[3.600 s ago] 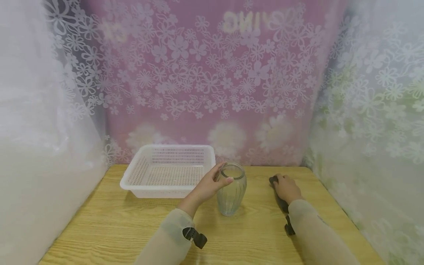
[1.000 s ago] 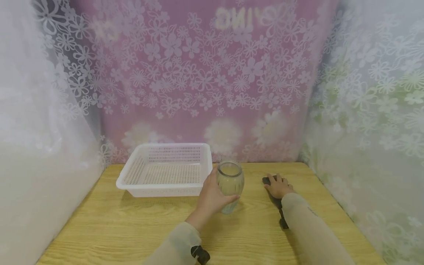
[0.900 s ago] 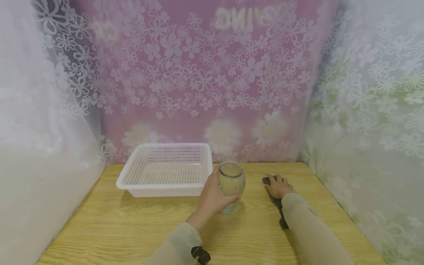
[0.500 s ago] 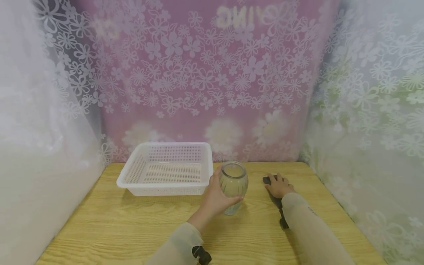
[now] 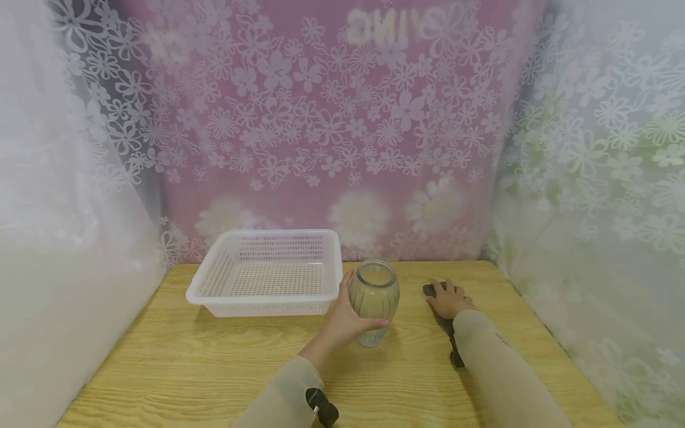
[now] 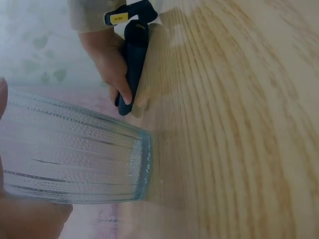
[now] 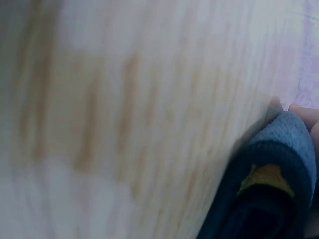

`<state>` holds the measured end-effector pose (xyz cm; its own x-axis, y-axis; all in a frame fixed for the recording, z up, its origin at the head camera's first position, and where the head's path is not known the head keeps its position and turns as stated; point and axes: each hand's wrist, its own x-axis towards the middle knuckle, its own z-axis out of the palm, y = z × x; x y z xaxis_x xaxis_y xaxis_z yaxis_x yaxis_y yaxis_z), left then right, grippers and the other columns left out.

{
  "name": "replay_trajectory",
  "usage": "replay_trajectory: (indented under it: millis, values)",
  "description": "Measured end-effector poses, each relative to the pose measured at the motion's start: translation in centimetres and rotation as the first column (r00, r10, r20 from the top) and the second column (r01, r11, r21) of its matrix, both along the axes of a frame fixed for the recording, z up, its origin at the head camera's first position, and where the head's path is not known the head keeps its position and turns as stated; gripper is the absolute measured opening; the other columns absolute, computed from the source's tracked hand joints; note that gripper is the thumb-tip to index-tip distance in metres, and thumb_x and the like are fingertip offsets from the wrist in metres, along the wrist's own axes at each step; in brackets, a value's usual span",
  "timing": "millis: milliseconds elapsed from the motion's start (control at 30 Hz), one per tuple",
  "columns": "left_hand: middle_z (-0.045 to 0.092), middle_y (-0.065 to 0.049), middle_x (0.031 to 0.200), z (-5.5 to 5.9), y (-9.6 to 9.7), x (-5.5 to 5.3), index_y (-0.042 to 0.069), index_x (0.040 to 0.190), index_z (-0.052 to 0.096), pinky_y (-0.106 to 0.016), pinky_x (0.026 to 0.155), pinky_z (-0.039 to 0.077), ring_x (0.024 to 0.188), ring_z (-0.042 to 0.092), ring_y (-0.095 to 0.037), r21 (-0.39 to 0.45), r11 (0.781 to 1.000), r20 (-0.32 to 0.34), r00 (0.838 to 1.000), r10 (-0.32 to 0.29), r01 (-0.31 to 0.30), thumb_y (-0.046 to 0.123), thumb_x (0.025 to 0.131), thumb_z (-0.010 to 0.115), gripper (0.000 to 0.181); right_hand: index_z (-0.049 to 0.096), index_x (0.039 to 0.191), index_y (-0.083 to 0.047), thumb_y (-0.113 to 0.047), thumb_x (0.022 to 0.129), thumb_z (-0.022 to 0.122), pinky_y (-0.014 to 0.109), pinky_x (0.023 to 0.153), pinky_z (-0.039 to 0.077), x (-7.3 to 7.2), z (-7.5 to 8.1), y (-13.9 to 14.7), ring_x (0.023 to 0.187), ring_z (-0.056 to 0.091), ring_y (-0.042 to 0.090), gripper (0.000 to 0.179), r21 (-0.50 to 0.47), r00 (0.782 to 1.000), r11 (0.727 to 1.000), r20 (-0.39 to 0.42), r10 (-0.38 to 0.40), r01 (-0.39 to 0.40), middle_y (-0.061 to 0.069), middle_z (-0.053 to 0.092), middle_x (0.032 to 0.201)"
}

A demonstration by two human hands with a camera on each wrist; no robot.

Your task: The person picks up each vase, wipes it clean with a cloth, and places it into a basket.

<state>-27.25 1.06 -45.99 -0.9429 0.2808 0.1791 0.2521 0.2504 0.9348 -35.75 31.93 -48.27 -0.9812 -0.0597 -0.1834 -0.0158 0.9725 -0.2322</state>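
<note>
My left hand (image 5: 345, 321) grips a clear ribbed glass vase (image 5: 376, 300), thumb across its front and fingers round its far left side. The vase stands upright, open mouth up. In the left wrist view the vase's base (image 6: 145, 164) is right at the wooden tabletop, and parts of the hand (image 6: 30, 216) show at the edge. My right hand (image 5: 451, 300) lies over a dark, elongated object (image 5: 430, 290) on the table, fingers bent round it. This object (image 6: 135, 62) looks navy and rounded at its end in the left wrist view; its kind is unclear.
A white perforated plastic basket (image 5: 264, 306) stands left of the vase, its corner close to my left fingers. The wood-grain table (image 5: 214, 368) ends at a pink floral curtain (image 5: 332, 131); pale plastic sheets hang on both sides. Black straps sit on both sleeves.
Over the last few seconds my left hand has slid from the vase's rim lower round its body. Within the last second the vase shifted slightly right. My right hand stays on the dark object.
</note>
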Motion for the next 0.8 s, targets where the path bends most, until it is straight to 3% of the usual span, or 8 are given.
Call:
replay_trajectory:
  millis: [267, 800]
  values:
    - [0.026, -0.016, 0.16, -0.37, -0.12, -0.54, 0.033, 0.161, 0.005, -0.071, 0.105, 0.032, 0.141, 0.032, -0.048, 0.092, 0.995, 0.048, 0.997, -0.054, 0.049, 0.033, 0.069, 0.094, 0.128, 0.02, 0.158, -0.006, -0.039, 0.108, 0.041, 0.078, 0.102, 0.023, -0.07, -0.1, 0.2, 0.137, 0.015, 0.065, 0.064, -0.006, 1.0, 1.0, 0.011, 0.006, -0.006, 0.037, 0.007, 0.158]
    - [0.033, -0.013, 0.158, -0.26, -0.2, -0.17, 0.034, 0.16, 0.01, -0.069, 0.107, 0.031, 0.14, 0.036, -0.043, 0.042, 0.998, 0.039, 0.998, -0.04, 0.038, 0.041, 0.071, 0.092, 0.121, 0.015, 0.159, -0.002, -0.039, 0.108, 0.04, 0.078, 0.101, 0.025, -0.26, 0.58, 0.5, 0.137, 0.014, 0.066, 0.067, 0.003, 0.997, 0.998, 0.055, 0.056, -0.056, 0.041, 0.006, 0.156]
